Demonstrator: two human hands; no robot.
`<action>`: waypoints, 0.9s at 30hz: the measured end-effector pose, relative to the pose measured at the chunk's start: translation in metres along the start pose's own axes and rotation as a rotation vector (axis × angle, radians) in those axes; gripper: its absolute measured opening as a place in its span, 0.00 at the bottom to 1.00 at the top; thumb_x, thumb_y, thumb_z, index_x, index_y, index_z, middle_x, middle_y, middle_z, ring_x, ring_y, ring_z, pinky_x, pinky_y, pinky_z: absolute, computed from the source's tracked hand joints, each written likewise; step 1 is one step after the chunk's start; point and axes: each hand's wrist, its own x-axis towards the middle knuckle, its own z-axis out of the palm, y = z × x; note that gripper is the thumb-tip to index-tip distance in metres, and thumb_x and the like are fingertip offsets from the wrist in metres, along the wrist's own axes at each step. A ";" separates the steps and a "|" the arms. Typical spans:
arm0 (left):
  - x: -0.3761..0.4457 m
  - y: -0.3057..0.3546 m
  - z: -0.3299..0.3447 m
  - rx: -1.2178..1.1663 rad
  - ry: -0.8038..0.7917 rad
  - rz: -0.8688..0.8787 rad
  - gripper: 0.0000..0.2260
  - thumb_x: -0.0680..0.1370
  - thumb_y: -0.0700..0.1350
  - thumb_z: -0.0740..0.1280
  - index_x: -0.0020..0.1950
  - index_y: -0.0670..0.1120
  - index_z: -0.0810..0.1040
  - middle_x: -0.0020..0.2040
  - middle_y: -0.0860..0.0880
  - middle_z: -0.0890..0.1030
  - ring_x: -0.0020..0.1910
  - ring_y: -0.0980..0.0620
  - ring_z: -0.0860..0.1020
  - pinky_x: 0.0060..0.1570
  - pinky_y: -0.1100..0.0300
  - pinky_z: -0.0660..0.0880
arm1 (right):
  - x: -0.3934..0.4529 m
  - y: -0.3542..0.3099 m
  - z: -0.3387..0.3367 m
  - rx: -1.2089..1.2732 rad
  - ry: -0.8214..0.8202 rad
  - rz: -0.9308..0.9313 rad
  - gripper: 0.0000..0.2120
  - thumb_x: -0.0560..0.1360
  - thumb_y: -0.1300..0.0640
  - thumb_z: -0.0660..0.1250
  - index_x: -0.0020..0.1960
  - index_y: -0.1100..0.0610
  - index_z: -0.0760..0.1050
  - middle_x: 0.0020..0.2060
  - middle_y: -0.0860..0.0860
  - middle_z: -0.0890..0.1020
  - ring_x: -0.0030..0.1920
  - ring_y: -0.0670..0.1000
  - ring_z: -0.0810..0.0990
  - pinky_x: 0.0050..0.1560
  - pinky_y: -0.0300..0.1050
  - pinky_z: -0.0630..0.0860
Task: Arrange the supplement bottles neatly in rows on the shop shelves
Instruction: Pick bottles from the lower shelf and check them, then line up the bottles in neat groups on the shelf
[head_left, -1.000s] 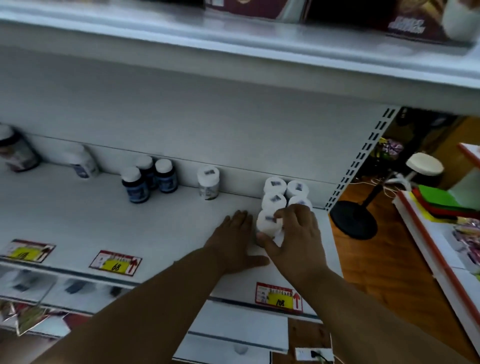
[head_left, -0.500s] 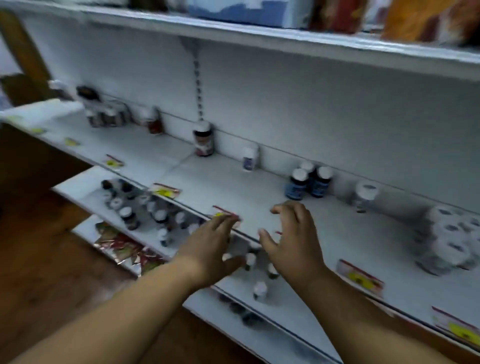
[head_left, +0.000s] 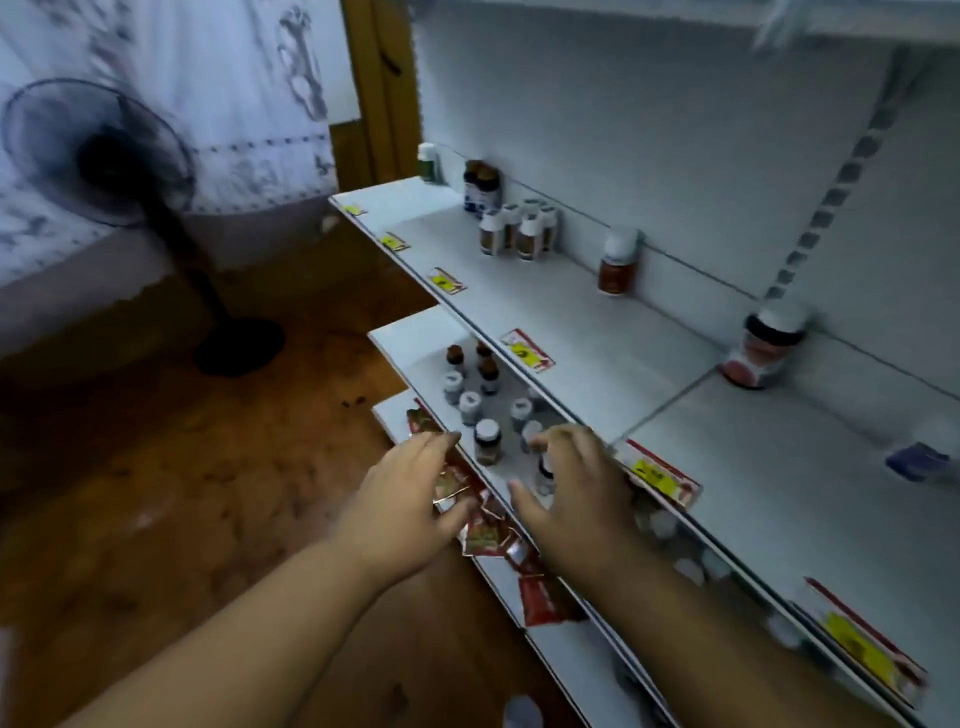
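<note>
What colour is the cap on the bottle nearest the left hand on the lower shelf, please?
White, on the brown-bodied bottle, seen clearest in the head view.

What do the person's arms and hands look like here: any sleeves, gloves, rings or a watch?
Both forearms are bare up to the bottom edge of the picture, with no sleeves in view. The left hand and the right hand wear no gloves. No watch, bracelet or ring shows, though blur could hide a thin ring on the fingers.

Shop: price-tagged shelves (head_left: 571, 312) of bottles (head_left: 519, 234)
</note>
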 end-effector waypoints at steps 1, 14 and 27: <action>0.007 -0.016 -0.008 0.007 0.000 -0.034 0.32 0.75 0.61 0.66 0.75 0.51 0.64 0.70 0.55 0.70 0.69 0.53 0.68 0.68 0.54 0.67 | 0.018 -0.008 0.014 0.014 -0.038 -0.006 0.17 0.73 0.48 0.69 0.59 0.50 0.72 0.58 0.48 0.71 0.57 0.49 0.71 0.53 0.42 0.69; 0.161 -0.275 -0.067 -0.025 0.011 -0.119 0.31 0.77 0.60 0.65 0.77 0.54 0.60 0.73 0.54 0.67 0.71 0.53 0.65 0.67 0.60 0.63 | 0.231 -0.115 0.223 0.133 -0.191 0.108 0.16 0.74 0.52 0.69 0.60 0.50 0.71 0.58 0.45 0.70 0.58 0.46 0.71 0.56 0.38 0.71; 0.397 -0.420 0.036 -0.248 -0.315 -0.035 0.30 0.76 0.60 0.67 0.75 0.54 0.63 0.71 0.53 0.71 0.67 0.54 0.71 0.64 0.59 0.69 | 0.379 -0.011 0.390 0.214 -0.054 0.769 0.23 0.72 0.49 0.73 0.64 0.49 0.70 0.59 0.48 0.74 0.58 0.47 0.75 0.53 0.42 0.73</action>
